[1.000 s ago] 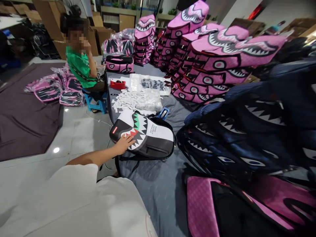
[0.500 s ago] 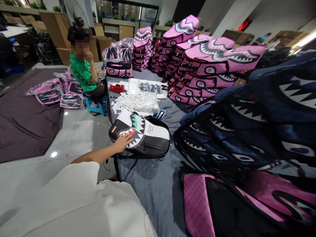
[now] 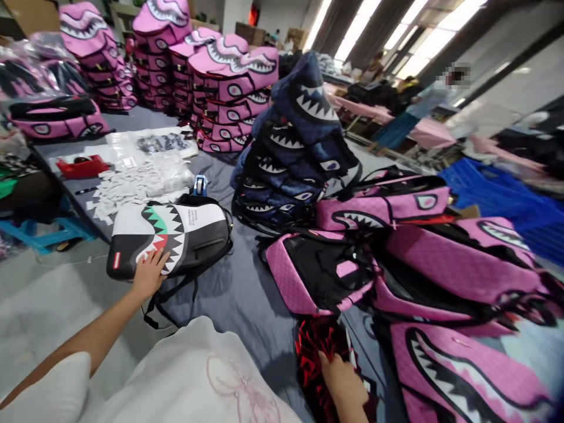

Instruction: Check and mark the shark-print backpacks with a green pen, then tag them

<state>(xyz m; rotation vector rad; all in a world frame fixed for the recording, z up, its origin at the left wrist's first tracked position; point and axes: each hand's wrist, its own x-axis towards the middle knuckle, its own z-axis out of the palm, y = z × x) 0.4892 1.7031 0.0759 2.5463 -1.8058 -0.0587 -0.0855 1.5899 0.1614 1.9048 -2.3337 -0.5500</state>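
A black-and-white backpack (image 3: 205, 220) lies flat on the grey-covered table, with a green, red and white shark-mouth print on its front. My left hand (image 3: 150, 271) rests on the print with its fingers stretched out, palm down. Close to my body, my right hand (image 3: 341, 376) reaches into a pile of shiny red-and-black pieces (image 3: 315, 343), whose kind is unclear. Its fingers are mostly hidden and blurred there, so any grip is not visible. Small white tags (image 3: 121, 188) are heaped beyond the backpack, beside a blue tape dispenser (image 3: 200, 185).
Pink shark-print bags (image 3: 233, 88) stand in tall stacks at the back. A pile of dark blue bags (image 3: 299, 158) rises mid-table, with more pink backpacks (image 3: 445, 264) to the right. A red tape dispenser (image 3: 81, 166) sits at left. Another person (image 3: 400, 117) stands far off.
The view has swung to the right. My right hand has come into sight at the red-and-black pile. My left hand stays on the backpack.
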